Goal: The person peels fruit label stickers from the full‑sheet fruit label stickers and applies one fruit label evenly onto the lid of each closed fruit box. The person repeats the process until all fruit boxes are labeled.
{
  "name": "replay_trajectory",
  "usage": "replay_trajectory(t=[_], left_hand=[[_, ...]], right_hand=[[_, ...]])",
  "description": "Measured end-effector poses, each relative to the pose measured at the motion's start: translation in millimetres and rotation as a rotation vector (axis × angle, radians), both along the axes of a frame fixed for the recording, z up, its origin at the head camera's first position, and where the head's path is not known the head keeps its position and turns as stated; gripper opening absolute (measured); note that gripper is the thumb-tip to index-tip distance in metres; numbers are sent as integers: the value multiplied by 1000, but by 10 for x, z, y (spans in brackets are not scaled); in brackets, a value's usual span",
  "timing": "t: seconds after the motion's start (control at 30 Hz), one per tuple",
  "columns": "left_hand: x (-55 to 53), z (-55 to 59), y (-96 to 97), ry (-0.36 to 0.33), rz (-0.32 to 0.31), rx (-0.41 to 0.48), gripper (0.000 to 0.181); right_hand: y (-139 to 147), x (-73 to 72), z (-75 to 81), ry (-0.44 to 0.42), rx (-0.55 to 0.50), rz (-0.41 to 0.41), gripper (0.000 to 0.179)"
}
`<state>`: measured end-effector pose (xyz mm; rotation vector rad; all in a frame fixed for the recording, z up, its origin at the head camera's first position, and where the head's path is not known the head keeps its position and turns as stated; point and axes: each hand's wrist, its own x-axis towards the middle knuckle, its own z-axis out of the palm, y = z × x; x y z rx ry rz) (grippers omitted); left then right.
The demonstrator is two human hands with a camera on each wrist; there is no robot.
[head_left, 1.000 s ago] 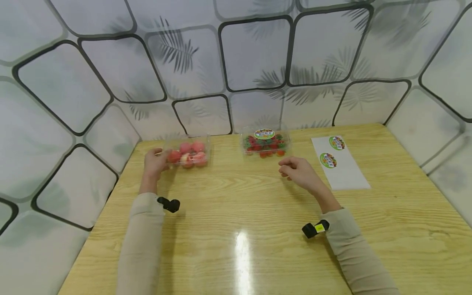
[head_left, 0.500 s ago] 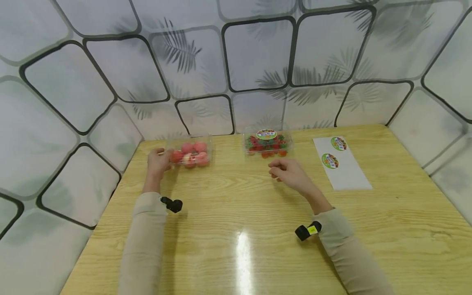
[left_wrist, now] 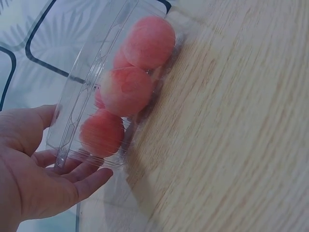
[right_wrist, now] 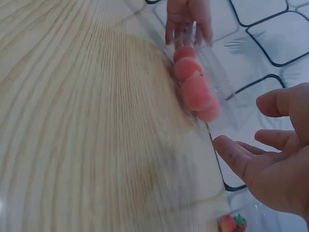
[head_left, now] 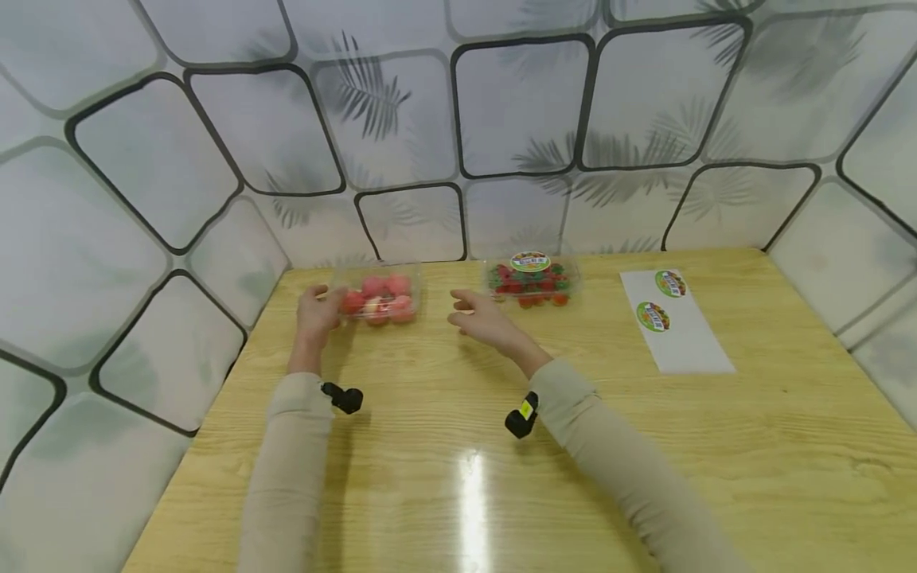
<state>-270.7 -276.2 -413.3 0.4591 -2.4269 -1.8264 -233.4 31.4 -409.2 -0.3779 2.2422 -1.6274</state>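
Observation:
A clear plastic clamshell box (head_left: 413,305) of pink-red peaches (head_left: 374,286) stands on the table's far left. My left hand (head_left: 315,317) is at its left end; in the left wrist view the hand's (left_wrist: 43,169) thumb touches the lid side while the fairly straight fingers lie against the end wall. My right hand (head_left: 490,322) hangs over the table between this box and a second one, fingers spread and holding nothing. In the right wrist view, the right hand (right_wrist: 275,154) is apart from the peach box's near end.
The second clamshell box (head_left: 494,290) holds strawberries (head_left: 533,280) and has an oval fruit label (head_left: 530,262) on its lid. A white sheet (head_left: 688,342) with two similar labels (head_left: 653,317) lies to the right. A patterned wall backs the wooden table (head_left: 423,446).
My right hand has swept left, from beside the label sheet past the front of the strawberry box. My left hand stays at the peach box. The view has shifted slightly.

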Motion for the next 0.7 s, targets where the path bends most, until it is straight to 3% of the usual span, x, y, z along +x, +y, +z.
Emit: replay_trajectory(t=[0.2, 0.43, 0.7], left_hand=[[-17, -1, -45, -29, -47, -30, 69], [-16, -30, -69, -37, -79, -82, 67], [-3, -42, -70, -14, -81, -47, 64]], right_hand=[[-326, -134, -15, -20, 12, 6, 72], [-531, -148, -75, -70, -32, 55, 81], [-670, -131, -169, -87, -113, 96, 86]])
